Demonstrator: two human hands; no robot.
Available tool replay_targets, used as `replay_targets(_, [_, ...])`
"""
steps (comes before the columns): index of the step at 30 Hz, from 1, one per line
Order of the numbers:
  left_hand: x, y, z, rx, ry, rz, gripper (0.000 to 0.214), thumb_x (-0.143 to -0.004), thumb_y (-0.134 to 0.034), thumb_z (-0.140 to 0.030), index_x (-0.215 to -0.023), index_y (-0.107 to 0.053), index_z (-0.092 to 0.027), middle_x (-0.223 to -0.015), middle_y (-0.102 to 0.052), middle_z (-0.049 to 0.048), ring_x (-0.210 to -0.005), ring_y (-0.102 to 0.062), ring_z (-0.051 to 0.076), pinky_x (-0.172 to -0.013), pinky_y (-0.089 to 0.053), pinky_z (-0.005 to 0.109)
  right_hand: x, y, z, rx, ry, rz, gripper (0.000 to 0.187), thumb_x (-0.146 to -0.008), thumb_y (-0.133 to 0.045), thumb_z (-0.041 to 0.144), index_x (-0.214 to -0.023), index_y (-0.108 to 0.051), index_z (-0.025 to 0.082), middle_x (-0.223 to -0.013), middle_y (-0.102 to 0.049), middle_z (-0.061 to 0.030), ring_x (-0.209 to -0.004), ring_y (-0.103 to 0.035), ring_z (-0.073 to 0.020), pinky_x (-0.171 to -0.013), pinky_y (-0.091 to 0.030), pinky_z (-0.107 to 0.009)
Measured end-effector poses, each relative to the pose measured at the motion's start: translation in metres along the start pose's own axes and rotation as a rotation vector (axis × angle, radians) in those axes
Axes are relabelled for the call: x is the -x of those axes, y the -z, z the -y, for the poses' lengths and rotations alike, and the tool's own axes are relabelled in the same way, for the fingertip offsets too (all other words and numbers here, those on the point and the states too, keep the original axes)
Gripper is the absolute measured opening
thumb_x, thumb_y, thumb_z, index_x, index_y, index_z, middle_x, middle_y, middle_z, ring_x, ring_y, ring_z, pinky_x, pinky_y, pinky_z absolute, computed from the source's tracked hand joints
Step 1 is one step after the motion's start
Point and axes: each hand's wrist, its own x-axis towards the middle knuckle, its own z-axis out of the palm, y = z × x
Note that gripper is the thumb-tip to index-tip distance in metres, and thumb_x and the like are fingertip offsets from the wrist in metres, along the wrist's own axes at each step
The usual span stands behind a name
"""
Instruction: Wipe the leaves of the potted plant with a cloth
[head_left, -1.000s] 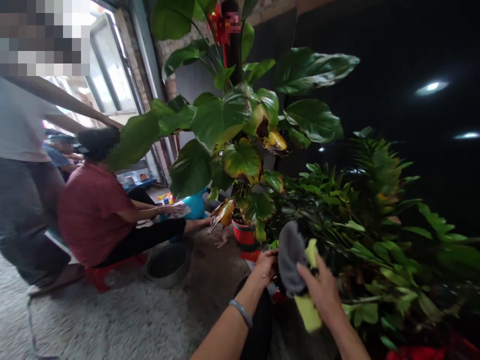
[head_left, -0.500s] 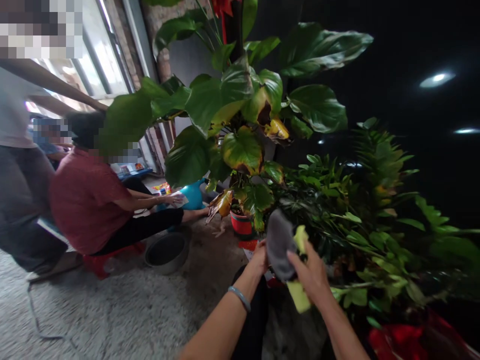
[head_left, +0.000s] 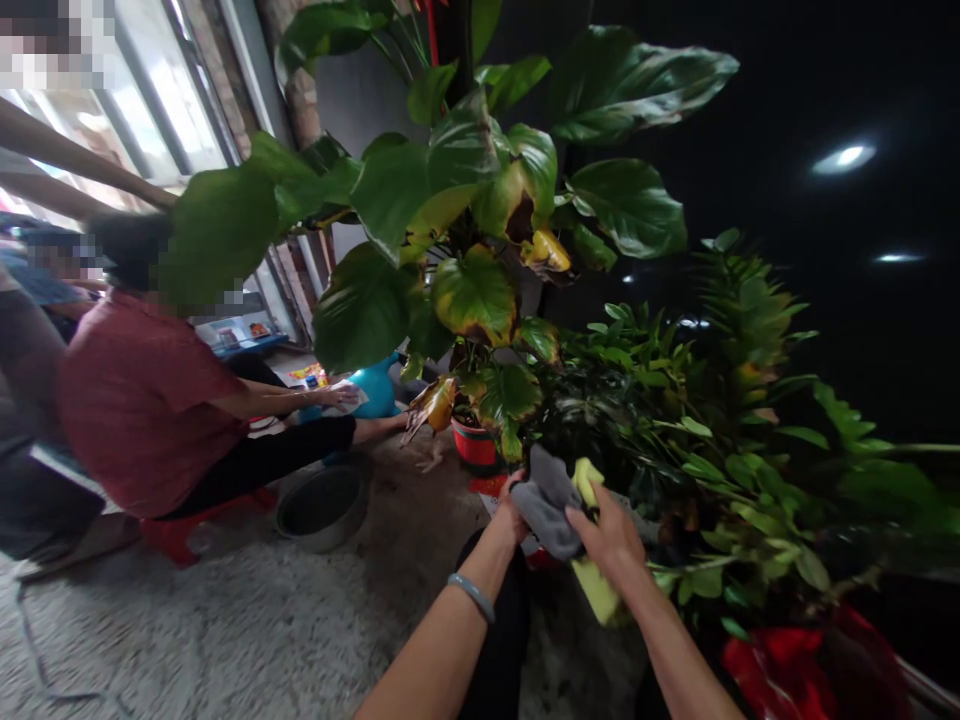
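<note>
Speckled floor (head_left: 225, 640) bears metal basin (head_left: 321, 508), red pot (head_left: 474, 443).

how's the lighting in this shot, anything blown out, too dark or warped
Head view: the windows at upper left are blown out, the right background is near black with two glare spots; straight lines bow toward the edges from the wide lens; the hands and grey cloth are dim, slightly soft.

— Any free room around the hands?
— Bare floor (head_left: 247, 630) to the left. Dense plant (head_left: 697, 460) crowds the right; the red pot (head_left: 474, 443) and big leaves (head_left: 472, 295) block ahead.
</note>
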Motion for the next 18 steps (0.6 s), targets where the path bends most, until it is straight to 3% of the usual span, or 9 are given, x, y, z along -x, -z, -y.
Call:
replay_targets(3, [-0.004,0.006,-0.004,-0.044,0.014,-0.014,0.022,-0.059,-0.072,-0.007,-0.08,-0.072,-0.015,-0.057,-0.065,-0.0008,-0.053,-0.06,0.014,-0.062,-0.05,0.027,0.031,0.019,-0.03,-0.053,-0.017,0.067,0.049,-0.058,-0.058,0.047,-0.098,-0.072,0.021,-0.092,-0.074,-0.0122,-0.091,-0.068,-0.0355,-0.081,-0.052,-0.047])
replay_targets(5, [-0.004,0.009,-0.005,-0.088,0.025,-0.014,0.03,-0.056,-0.068,0.0,-0.083,-0.072,-0.014,-0.053,-0.063,-0.0026,-0.048,-0.056,0.011,-0.056,-0.046,0.024,0.036,0.042,-0.029,-0.158,0.006,0.039,0.055,-0.061,-0.061,0.051,-0.106,-0.07,0.02,-0.101,-0.074,-0.0098,-0.096,-0.067,-0.0323,-0.083,-0.052,-0.043])
replay_targets(7, [-0.002,0.009,-0.005,-0.132,0.048,0.006,0.033,-0.058,-0.067,-0.001,-0.087,-0.072,-0.014,-0.051,-0.06,-0.0035,-0.048,-0.056,0.011,-0.054,-0.045,0.023,0.025,0.063,-0.016,-0.239,0.024,-0.104,0.066,-0.065,-0.063,0.054,-0.12,-0.064,0.019,-0.109,-0.072,-0.009,-0.101,-0.065,-0.0307,-0.086,-0.051,-0.041])
replay_targets(9, [0.0,0.007,-0.003,-0.152,0.063,0.02,0.033,-0.06,-0.066,-0.002,-0.09,-0.072,-0.014,-0.05,-0.058,-0.0043,-0.049,-0.058,0.011,-0.054,-0.046,0.023,0.004,0.071,0.002,-0.234,0.012,-0.273,0.077,-0.066,-0.062,0.056,-0.132,-0.055,0.016,-0.118,-0.068,-0.0124,-0.109,-0.06,-0.0327,-0.092,-0.047,-0.045])
replay_targets(11, [0.0,0.005,0.0,-0.15,0.055,0.006,0.03,-0.06,-0.067,-0.003,-0.087,-0.071,-0.014,-0.05,-0.058,-0.0046,-0.049,-0.058,0.012,-0.055,-0.046,0.023,-0.012,0.061,0.014,-0.202,-0.011,-0.334,0.085,-0.064,-0.058,0.06,-0.133,-0.053,0.01,-0.125,-0.064,-0.0182,-0.117,-0.056,-0.0359,-0.098,-0.042,-0.049])
replay_targets(13, [-0.001,0.005,0.002,-0.141,0.038,-0.018,0.023,-0.059,-0.068,-0.005,-0.08,-0.069,-0.014,-0.052,-0.06,-0.0033,-0.051,-0.059,0.013,-0.056,-0.047,0.025,-0.011,0.041,0.013,-0.201,-0.022,-0.243,0.083,-0.057,-0.059,0.06,-0.123,-0.06,0.01,-0.116,-0.068,-0.0197,-0.111,-0.06,-0.0374,-0.096,-0.043,-0.05])
replay_targets(16, [-0.006,0.009,0.002,-0.134,0.0,-0.094,0.023,-0.059,-0.074,-0.012,-0.081,-0.067,-0.014,-0.059,-0.064,-0.0014,-0.056,-0.061,0.015,-0.059,-0.048,0.026,0.02,0.017,-0.006,-0.219,-0.028,-0.056,0.061,-0.05,-0.063,0.052,-0.099,-0.071,0.017,-0.096,-0.074,-0.0147,-0.094,-0.068,-0.0359,-0.086,-0.051,-0.047])
replay_targets(18, [-0.007,0.012,-0.002,-0.141,-0.043,-0.178,0.036,-0.057,-0.076,-0.013,-0.091,-0.066,-0.016,-0.066,-0.065,-0.0019,-0.058,-0.06,0.014,-0.058,-0.046,0.025,0.042,0.022,-0.02,-0.264,-0.084,0.019,0.058,-0.053,-0.063,0.053,-0.098,-0.07,0.018,-0.096,-0.075,-0.0131,-0.092,-0.069,-0.0345,-0.083,-0.053,-0.046])
